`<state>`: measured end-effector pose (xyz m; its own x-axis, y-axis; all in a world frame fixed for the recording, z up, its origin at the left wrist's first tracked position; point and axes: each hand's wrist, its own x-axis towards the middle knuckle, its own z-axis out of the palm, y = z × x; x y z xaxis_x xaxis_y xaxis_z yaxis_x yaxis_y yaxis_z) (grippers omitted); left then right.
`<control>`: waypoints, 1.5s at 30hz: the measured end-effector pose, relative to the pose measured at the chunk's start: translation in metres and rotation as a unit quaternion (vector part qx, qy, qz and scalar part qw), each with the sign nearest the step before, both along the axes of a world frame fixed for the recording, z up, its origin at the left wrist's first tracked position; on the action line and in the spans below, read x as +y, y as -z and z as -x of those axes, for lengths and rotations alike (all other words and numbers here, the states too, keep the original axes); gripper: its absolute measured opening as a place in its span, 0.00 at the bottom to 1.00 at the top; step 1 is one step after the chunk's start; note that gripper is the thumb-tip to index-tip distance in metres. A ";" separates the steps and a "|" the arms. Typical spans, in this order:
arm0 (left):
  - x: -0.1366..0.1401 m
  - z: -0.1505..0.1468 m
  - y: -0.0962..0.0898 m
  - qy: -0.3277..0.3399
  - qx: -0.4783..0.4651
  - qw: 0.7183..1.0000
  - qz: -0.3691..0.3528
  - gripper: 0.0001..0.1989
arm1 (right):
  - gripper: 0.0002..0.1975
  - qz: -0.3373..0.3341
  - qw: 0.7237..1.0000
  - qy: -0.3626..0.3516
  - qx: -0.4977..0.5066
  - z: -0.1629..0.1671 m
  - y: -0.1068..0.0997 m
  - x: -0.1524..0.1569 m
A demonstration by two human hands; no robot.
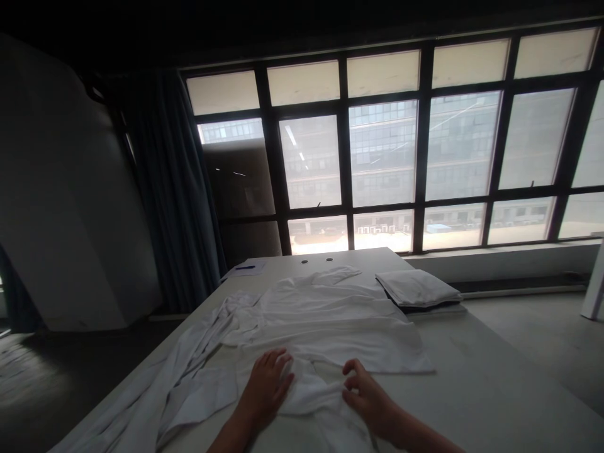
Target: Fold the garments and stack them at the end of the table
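A white long garment that looks like a shirt (pixel 340 314) lies spread and wrinkled across the table. My left hand (pixel 268 384) rests on its near part, palm down, with the fingers lightly bent and a little apart. To the right, my right hand (pixel 368 396) has its fingers curled at a near fold of the white cloth. The fold runs up to these fingertips, which appear closed on it. More crumpled white cloth (pixel 189 371) trails down the left side of the table.
A folded white garment stack (pixel 418 288) with a dark layer beneath sits at the table's right edge. At the far left corner lie a paper and a dark pen (pixel 245 267). The white table (pixel 472 377) reaches toward large windows (pixel 382 157); a blue curtain (pixel 174 189) hangs left.
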<state>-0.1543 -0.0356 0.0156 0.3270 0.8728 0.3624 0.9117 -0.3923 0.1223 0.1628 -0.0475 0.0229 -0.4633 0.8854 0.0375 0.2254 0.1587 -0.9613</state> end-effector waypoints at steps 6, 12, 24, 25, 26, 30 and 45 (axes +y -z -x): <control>-0.032 -0.040 -0.026 0.182 -0.005 0.983 0.027 0.23 | 0.13 -0.109 0.990 0.074 -0.049 -0.007 -0.003 0.007; -0.025 -0.054 -0.018 0.148 -0.018 0.988 0.046 0.14 | 0.28 -0.047 0.987 -0.033 -0.148 -0.017 -0.029 -0.001; -0.008 -0.003 -0.008 0.046 -0.007 0.999 0.004 0.17 | 0.07 -0.205 0.853 -0.056 -0.477 -0.080 -0.093 0.001; -0.008 -0.003 -0.008 0.050 -0.008 0.999 0.000 0.19 | 0.07 -0.237 0.847 -0.015 -0.476 -0.081 -0.102 0.002; -0.008 -0.003 -0.008 0.053 -0.012 0.999 -0.005 0.22 | 0.07 -0.268 0.841 0.026 -0.468 -0.081 -0.110 0.004; -0.010 -0.001 -0.006 0.048 -0.046 0.997 -0.029 0.27 | 0.05 -0.332 0.840 0.117 -0.412 -0.080 -0.129 0.000; -0.010 -0.005 -0.009 -0.003 -0.034 0.983 -0.178 0.06 | 0.43 -0.115 0.867 -0.002 -0.485 -0.074 -0.050 0.008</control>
<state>-0.1495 -0.0457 0.0249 0.2863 0.6888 0.6660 0.9084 -0.4162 0.0399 0.2366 -0.0399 0.0730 -0.3795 0.9043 -0.1957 0.9087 0.3245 -0.2625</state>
